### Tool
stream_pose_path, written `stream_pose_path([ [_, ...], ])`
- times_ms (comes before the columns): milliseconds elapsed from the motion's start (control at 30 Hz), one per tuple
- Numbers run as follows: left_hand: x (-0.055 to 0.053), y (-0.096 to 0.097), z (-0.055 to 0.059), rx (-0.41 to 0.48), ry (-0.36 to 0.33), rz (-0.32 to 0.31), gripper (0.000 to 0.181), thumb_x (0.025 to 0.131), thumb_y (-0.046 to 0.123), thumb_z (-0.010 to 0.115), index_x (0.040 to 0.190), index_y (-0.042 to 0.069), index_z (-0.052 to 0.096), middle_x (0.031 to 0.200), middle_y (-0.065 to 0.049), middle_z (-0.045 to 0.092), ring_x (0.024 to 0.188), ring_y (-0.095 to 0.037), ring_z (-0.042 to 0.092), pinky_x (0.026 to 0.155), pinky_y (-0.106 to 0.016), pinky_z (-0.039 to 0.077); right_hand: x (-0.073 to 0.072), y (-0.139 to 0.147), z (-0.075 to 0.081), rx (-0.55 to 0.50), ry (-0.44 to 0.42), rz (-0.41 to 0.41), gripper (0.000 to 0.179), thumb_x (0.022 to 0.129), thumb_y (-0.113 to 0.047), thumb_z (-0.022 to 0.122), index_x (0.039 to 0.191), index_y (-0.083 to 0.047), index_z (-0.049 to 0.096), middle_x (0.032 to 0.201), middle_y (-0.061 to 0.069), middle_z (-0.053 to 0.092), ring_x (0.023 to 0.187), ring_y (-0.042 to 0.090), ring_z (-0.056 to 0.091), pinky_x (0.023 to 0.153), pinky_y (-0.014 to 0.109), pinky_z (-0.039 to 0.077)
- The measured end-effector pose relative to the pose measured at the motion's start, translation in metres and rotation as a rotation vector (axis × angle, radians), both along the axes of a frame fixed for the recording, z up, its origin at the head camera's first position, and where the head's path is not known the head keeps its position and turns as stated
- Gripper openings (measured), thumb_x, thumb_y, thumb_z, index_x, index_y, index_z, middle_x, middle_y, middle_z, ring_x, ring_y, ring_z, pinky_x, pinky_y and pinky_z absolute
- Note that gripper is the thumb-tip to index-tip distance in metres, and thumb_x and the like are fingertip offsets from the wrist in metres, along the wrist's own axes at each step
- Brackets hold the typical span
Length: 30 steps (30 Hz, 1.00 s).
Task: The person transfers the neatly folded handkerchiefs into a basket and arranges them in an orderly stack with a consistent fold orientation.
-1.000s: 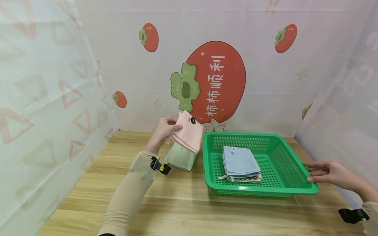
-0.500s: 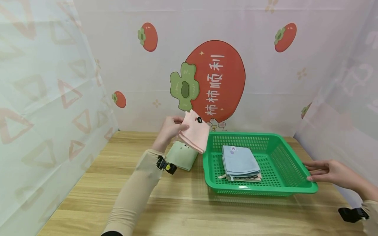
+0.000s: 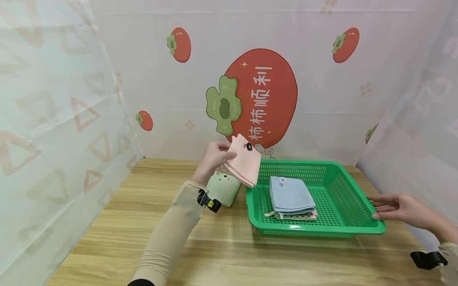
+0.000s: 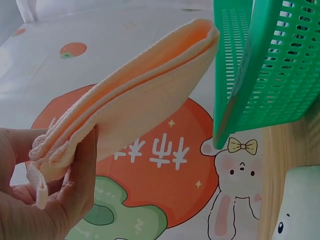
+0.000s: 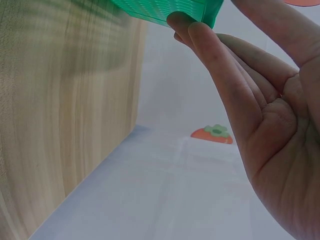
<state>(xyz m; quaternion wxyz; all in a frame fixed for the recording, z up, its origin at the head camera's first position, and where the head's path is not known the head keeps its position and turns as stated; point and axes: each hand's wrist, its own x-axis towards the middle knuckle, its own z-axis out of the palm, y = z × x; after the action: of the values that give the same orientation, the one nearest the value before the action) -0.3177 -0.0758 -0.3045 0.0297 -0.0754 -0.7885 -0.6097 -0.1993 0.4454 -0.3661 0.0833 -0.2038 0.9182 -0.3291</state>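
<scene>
My left hand (image 3: 212, 159) pinches a folded pink hand towel (image 3: 245, 162) by its left edge, thumb on top, above the table near the basket's left rim. The towel has an embroidered face; its folded layers and a small loop show in the left wrist view. A folded pale green towel (image 3: 224, 191) with a face lies below, partly behind the left wrist. The green plastic basket (image 3: 332, 230) holds a folded light blue towel (image 3: 292, 195) on top of a cream, dark-patterned one (image 3: 310, 217). My right hand (image 3: 398, 210) touches the basket's right rim with extended fingers (image 5: 220, 75).
The wooden table (image 3: 229, 258) stretches in front of the basket and to the left. A backdrop (image 3: 161, 79) printed with persimmons stands behind, with hanging sheets on both sides. Black wrist cameras sit on both sleeves.
My left hand has carried the pink towel rightward, so it now overlaps the basket's back left corner in the head view. The right hand and basket have stayed put.
</scene>
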Motion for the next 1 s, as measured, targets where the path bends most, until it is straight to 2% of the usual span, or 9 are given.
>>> stream_pose_path([
  [400,-0.002,0.015,0.0,-0.047,-0.027,0.0,0.02,0.078,0.007,0.072,0.096,0.0,0.068,0.093,-0.012,0.067,0.07,-0.014,0.056,0.057,-0.021,0.046,0.0,-0.001,0.001,0.015,-0.004,-0.012,0.056,0.09,-0.008,0.062,0.128,0.025,0.038,0.111,-0.043,0.045,0.088,-0.01,0.061,0.067,0.022,0.056],
  [1000,-0.003,0.034,0.002,-0.016,-0.045,-0.034,0.019,0.078,0.007,0.072,0.095,-0.001,0.067,0.091,-0.009,0.064,0.074,-0.016,0.056,0.06,-0.022,0.047,-0.001,0.001,-0.002,0.029,0.012,-0.027,0.055,0.09,-0.008,0.063,0.128,0.023,0.041,0.111,-0.042,0.047,0.087,-0.011,0.061,0.066,0.022,0.055],
])
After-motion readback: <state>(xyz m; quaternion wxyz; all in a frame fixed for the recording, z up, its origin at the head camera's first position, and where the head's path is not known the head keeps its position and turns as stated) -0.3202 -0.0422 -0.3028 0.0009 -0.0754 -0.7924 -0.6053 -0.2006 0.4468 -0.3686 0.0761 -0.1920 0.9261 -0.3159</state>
